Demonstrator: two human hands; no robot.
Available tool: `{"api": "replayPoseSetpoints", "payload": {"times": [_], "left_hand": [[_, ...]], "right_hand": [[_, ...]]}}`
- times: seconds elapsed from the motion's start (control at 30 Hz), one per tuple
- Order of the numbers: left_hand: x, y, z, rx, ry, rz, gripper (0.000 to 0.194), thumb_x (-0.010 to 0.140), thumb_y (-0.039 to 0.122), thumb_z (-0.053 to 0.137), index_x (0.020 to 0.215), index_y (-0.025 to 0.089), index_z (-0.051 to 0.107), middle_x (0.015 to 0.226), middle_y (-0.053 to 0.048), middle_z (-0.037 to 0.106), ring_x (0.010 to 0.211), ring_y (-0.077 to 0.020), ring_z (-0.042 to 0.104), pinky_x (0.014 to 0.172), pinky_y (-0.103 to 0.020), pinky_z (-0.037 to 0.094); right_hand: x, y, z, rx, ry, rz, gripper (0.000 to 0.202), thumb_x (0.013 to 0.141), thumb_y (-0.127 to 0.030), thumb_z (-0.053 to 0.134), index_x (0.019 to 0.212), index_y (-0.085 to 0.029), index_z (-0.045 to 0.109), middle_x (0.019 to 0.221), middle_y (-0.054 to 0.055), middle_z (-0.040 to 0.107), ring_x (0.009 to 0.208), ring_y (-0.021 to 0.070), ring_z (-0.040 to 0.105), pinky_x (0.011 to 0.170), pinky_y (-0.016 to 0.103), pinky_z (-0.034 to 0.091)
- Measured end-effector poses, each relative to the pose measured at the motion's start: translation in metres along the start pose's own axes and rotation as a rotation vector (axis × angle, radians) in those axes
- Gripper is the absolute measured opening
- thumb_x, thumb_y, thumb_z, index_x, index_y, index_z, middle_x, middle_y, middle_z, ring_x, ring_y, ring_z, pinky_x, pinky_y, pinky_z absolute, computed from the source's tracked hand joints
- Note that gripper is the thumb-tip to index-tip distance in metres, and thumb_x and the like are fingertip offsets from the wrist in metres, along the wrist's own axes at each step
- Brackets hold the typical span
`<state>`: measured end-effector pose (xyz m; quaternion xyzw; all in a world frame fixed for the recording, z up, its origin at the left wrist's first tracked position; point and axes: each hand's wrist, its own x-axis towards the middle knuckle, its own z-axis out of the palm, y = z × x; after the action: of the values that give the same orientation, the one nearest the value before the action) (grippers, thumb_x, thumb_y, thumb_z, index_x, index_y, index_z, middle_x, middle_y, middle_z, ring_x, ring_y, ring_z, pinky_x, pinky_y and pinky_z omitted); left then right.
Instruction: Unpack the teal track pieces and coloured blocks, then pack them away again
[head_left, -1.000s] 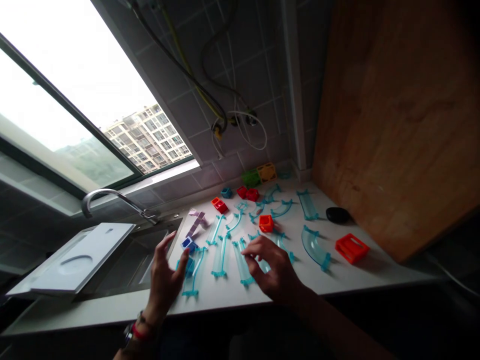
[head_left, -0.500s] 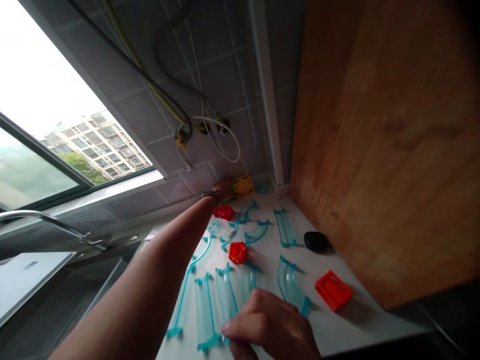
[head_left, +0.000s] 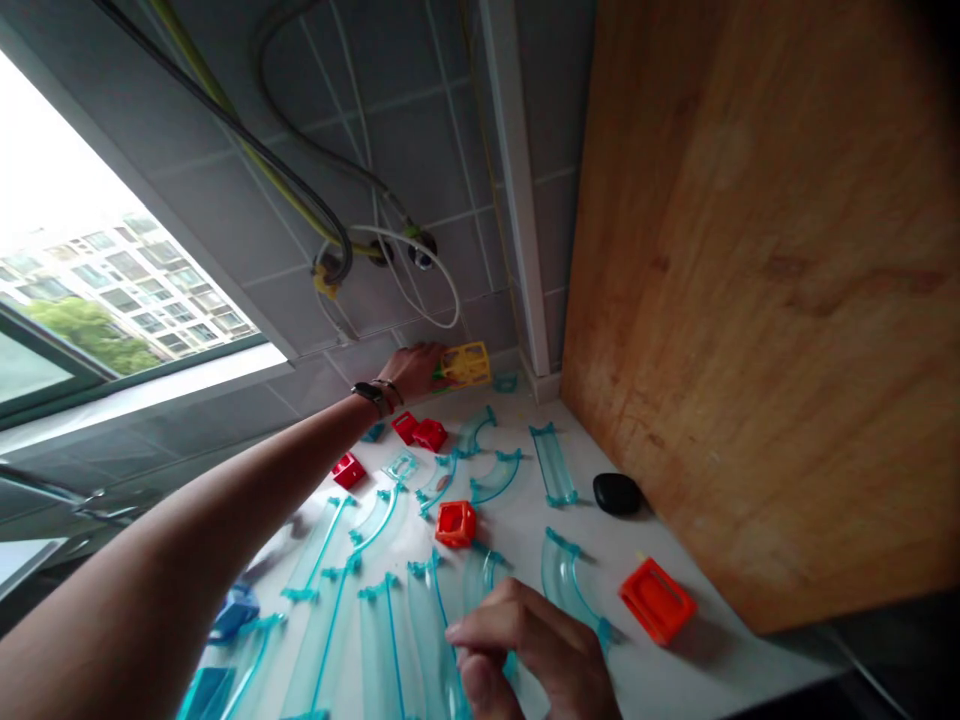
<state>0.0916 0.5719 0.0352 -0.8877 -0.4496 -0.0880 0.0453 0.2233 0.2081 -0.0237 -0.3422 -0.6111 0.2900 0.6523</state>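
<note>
While the left hand [head_left: 414, 373] is at the yellow block [head_left: 469, 362] near the tiled wall [head_left: 493, 322], at eleven o'clock from the right hand [head_left: 536, 650], its fingertips are hidden, so whether they grip it I cannot tell. The right hand's fingers curl narrow, index tip close to thumb; whether anything sits between them, I cannot tell. Clear blue track pieces [head_left: 429, 615] lie just beside it. From there, an orange block [head_left: 455, 525] is at eleven, a black object [head_left: 616, 494] at one.
</note>
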Motion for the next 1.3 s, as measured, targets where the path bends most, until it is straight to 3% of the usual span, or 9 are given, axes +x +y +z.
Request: {"api": "replayPoseSetpoints", "payload": {"times": [0.1, 0.2, 0.3, 0.43, 0.57, 0.77, 1.07, 1.17, 1.3], "left_hand": [[-0.047, 0.027, -0.036, -0.006, 0.071, -0.017, 0.063, 0.078, 0.061, 0.075, 0.122, 0.019, 0.060, 0.113, -0.013, 0.072, 0.102, -0.0312, 0.067, 0.083, -0.036, 0.049], [-0.115, 0.066, -0.068, -0.070, 0.138, -0.055, 0.054, 0.088, 0.063, 0.064, 0.119, 0.019, 0.057, 0.097, -0.007, 0.072, 0.082, -0.0225, 0.067, 0.070, -0.030, 0.048], [-0.194, 0.117, -0.084, -0.598, 0.147, -0.167, 0.044, 0.090, 0.058, 0.065, 0.111, 0.019, 0.060, 0.094, -0.004, 0.072, 0.079, -0.0197, 0.067, 0.067, -0.027, 0.050], [-0.284, 0.180, -0.069, -1.106, 0.182, -0.371, 0.045, 0.090, 0.052, 0.069, 0.119, 0.019, 0.062, 0.107, -0.008, 0.074, 0.097, -0.0243, 0.070, 0.081, -0.031, 0.055], [-0.326, 0.207, -0.039, -1.379, 0.374, -0.536, 0.052, 0.095, 0.058, 0.059, 0.131, 0.021, 0.059, 0.129, -0.011, 0.070, 0.120, -0.0283, 0.066, 0.101, -0.037, 0.052], [-0.326, 0.192, -0.020, -1.580, 0.585, -0.655, 0.057, 0.091, 0.060, 0.065, 0.130, 0.019, 0.059, 0.125, -0.014, 0.072, 0.107, -0.0288, 0.073, 0.092, -0.036, 0.058], [-0.311, 0.147, -0.011, -1.753, 0.627, -0.607, 0.057, 0.088, 0.060, 0.068, 0.124, 0.016, 0.064, 0.121, -0.015, 0.074, 0.105, -0.0279, 0.074, 0.087, -0.033, 0.058], [-0.315, 0.128, -0.009, -1.774, 0.621, -0.612, 0.057, 0.087, 0.059, 0.070, 0.124, 0.017, 0.064, 0.116, -0.013, 0.075, 0.098, -0.0260, 0.074, 0.082, -0.032, 0.058], [-0.327, 0.108, -0.016, -1.674, 0.616, -0.568, 0.050, 0.090, 0.055, 0.068, 0.123, 0.018, 0.062, 0.110, -0.009, 0.074, 0.093, -0.0234, 0.073, 0.077, -0.029, 0.058]], "right_hand": [[0.000, -0.004, 0.005, 0.014, 0.030, 0.128, 0.018, 0.098, -0.031, 0.056, 0.109, -0.024, 0.068, 0.094, 0.006, 0.068, 0.082, 0.0191, 0.066, 0.069, 0.029, 0.055], [0.000, -0.005, 0.010, 0.005, 0.195, 0.295, 0.032, 0.101, -0.040, 0.052, 0.129, -0.026, 0.058, 0.126, 0.011, 0.064, 0.111, 0.0251, 0.064, 0.085, 0.036, 0.056], [0.000, -0.011, 0.014, 0.136, 0.281, 0.434, 0.057, 0.103, -0.048, 0.050, 0.153, -0.030, 0.033, 0.150, 0.012, 0.050, 0.128, 0.0264, 0.059, 0.100, 0.042, 0.054], [-0.012, -0.026, 0.020, 0.264, 0.166, 0.413, 0.061, 0.106, -0.052, 0.041, 0.161, -0.030, 0.023, 0.154, 0.010, 0.050, 0.138, 0.0266, 0.054, 0.112, 0.046, 0.048], [-0.029, -0.025, 0.029, 0.091, 0.110, 0.393, 0.056, 0.106, -0.052, 0.042, 0.156, -0.027, 0.039, 0.153, 0.010, 0.054, 0.144, 0.0279, 0.049, 0.118, 0.046, 0.043], [-0.031, -0.010, 0.045, -0.154, 0.029, 0.343, 0.058, 0.104, -0.054, 0.045, 0.151, -0.021, 0.049, 0.154, 0.012, 0.053, 0.146, 0.0318, 0.046, 0.120, 0.051, 0.039], [0.006, -0.009, 0.064, -0.315, -0.132, 0.334, 0.063, 0.103, -0.058, 0.043, 0.154, -0.021, 0.046, 0.152, 0.012, 0.056, 0.144, 0.0317, 0.049, 0.119, 0.051, 0.038], [0.016, -0.012, 0.072, -0.297, -0.210, 0.344, 0.060, 0.103, -0.058, 0.044, 0.151, -0.023, 0.048, 0.145, 0.011, 0.061, 0.137, 0.0306, 0.056, 0.114, 0.047, 0.045], [0.039, -0.021, 0.076, -0.278, -0.296, 0.382, 0.062, 0.099, -0.059, 0.054, 0.148, -0.022, 0.048, 0.131, 0.012, 0.067, 0.113, 0.0267, 0.069, 0.092, 0.036, 0.059]]}}
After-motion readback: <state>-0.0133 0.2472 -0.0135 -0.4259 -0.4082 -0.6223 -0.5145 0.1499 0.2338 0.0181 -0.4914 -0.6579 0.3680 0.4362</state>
